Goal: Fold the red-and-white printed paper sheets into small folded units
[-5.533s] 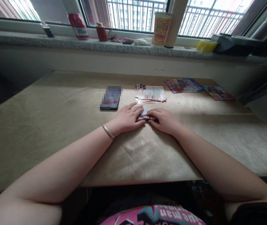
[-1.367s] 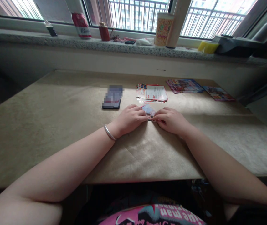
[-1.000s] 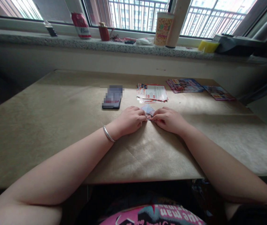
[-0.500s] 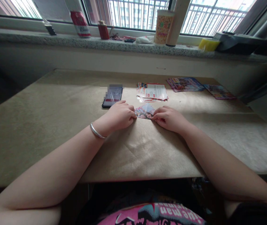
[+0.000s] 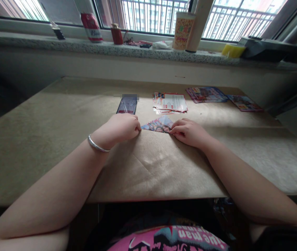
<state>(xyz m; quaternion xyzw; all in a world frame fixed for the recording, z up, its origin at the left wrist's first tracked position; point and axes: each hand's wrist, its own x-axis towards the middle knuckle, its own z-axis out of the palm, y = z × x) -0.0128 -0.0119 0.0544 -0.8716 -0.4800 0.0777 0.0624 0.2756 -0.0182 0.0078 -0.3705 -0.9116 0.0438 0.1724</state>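
A folded colourful paper leaflet (image 5: 157, 124) lies flat on the brown paper-covered table (image 5: 59, 122), forming a low triangle. My left hand (image 5: 122, 127), with a silver bangle on its wrist, is curled shut and pinches the paper's left tip. My right hand (image 5: 187, 131) has its fingers closed on the paper's right corner and presses it down. Both forearms rest on the table.
A dark phone (image 5: 126, 105) lies just beyond my left hand. A stack of leaflets (image 5: 170, 103) sits behind the paper, with two more leaflets (image 5: 206, 94) to the right. On the windowsill stand a red can (image 5: 92, 23), a paper cup (image 5: 182, 27) and a yellow sponge (image 5: 231, 51).
My left hand has slid left along the table, drawing the folded paper out from a small wad into a wide flat triangle. My right hand has stayed in place.
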